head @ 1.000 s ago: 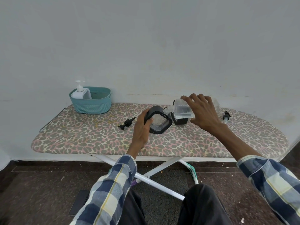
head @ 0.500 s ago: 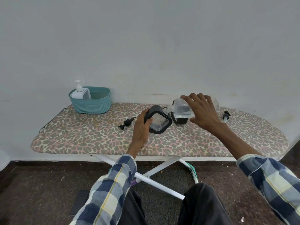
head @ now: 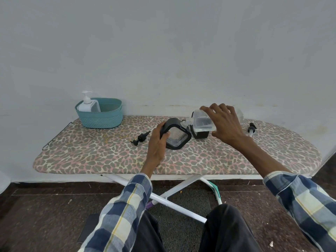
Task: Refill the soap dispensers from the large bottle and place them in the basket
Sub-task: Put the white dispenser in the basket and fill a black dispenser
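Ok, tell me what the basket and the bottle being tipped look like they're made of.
Basket: teal, matte, with fine horizontal ribbing like woven cord; it could equally be moulded plastic imitating weave. Large bottle, held in the right hand: clear, glossy plastic by the look of it, since the liquid and the board's pattern show through.

From my remote view, the right hand [head: 224, 124] covers most of the large clear bottle [head: 201, 120], so its far end shows only as a sliver right of the fingers. I cannot tell whether its neck touches the black dispenser [head: 175, 135] mouth. The second black dispenser [head: 200, 134] sits largely hidden beneath the bottle. Both plaid sleeves [head: 120, 220] are cut off by the bottom and right frame edges. The white dispenser [head: 89, 105] base is concealed inside the basket [head: 100, 117].
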